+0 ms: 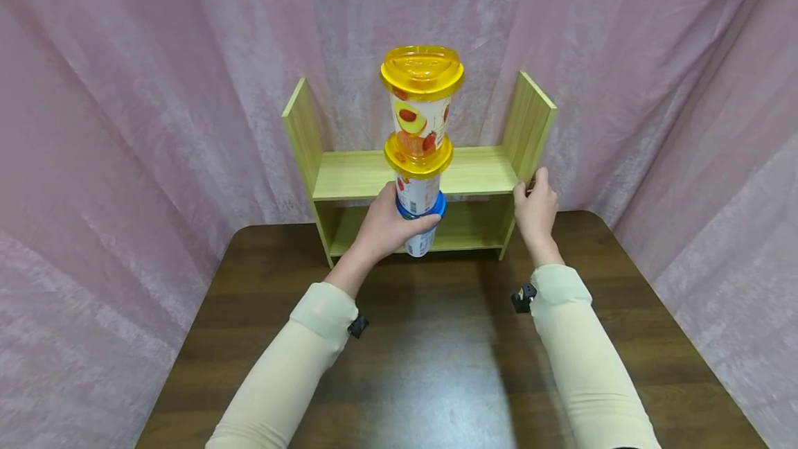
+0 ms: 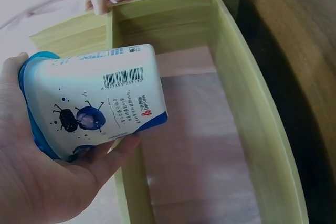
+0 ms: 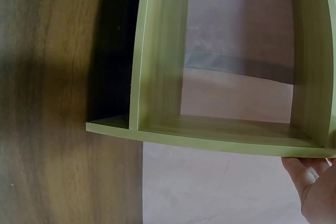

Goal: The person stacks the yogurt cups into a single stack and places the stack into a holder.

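Observation:
My left hand (image 1: 386,226) grips the lowest cup of an upright stack, a white yogurt cup (image 2: 97,95) with a blue lid, its barcode showing in the left wrist view. On it stand two fruit-printed cups with yellow lids, a middle cup (image 1: 416,194) and a top cup (image 1: 424,120). The stack is in front of a pale wooden two-tier shelf (image 1: 355,166). At the shelf's right side panel (image 1: 530,113), my right hand (image 1: 537,210) holds the board near the upper tier; some of its fingers are hidden.
The shelf stands at the back of a dark brown wooden table (image 1: 430,352). Pink curtains (image 1: 156,75) hang behind and at both sides. Tall side panels rise at either end of the upper tier.

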`<action>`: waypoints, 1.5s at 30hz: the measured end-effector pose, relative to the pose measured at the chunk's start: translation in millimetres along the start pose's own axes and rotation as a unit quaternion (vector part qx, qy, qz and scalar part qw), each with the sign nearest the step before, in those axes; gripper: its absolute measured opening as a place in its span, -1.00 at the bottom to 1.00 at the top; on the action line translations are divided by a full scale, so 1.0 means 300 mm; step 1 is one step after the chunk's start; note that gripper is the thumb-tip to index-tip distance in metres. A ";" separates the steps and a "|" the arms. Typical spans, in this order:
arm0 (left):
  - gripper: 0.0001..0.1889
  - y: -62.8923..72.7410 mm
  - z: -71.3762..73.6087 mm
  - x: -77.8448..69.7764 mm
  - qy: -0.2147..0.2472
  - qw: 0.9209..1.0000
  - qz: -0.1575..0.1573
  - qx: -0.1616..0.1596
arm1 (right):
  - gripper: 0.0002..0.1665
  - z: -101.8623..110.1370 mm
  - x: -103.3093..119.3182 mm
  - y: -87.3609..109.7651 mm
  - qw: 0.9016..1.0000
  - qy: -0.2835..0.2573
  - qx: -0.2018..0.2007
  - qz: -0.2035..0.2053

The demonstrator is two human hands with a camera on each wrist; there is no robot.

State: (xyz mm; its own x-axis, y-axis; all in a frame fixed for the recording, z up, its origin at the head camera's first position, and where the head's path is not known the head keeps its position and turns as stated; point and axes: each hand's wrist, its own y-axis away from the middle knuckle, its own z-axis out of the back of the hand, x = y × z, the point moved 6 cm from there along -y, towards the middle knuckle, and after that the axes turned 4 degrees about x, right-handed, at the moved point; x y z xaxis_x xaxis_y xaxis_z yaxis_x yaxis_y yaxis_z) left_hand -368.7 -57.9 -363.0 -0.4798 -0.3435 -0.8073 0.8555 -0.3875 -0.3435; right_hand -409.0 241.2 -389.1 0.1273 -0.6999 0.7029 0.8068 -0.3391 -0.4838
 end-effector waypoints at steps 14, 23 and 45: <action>-0.20 -0.033 0.043 -0.037 -0.009 1.000 0.012 -0.006 | -0.81 -0.009 0.011 0.005 1.000 0.004 -0.005 0.004; -0.21 -0.055 0.075 -0.061 -0.014 1.000 0.011 -0.006 | -0.81 -0.017 0.016 0.006 1.000 0.004 -0.008 0.014; -0.22 -0.141 0.121 -0.128 -0.005 1.000 -0.007 -0.014 | -0.83 -0.013 0.020 0.007 0.999 0.000 -0.024 0.038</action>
State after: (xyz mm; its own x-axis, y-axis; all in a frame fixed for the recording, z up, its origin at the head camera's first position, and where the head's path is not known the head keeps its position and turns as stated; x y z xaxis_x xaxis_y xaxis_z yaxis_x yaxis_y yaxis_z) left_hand -393.4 -59.4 -300.1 -0.4927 -0.3470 -0.7980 0.8542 -0.3681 -0.3673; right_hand -408.8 233.9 -387.8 0.1870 -0.7238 0.6642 0.7666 -0.3153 -0.5594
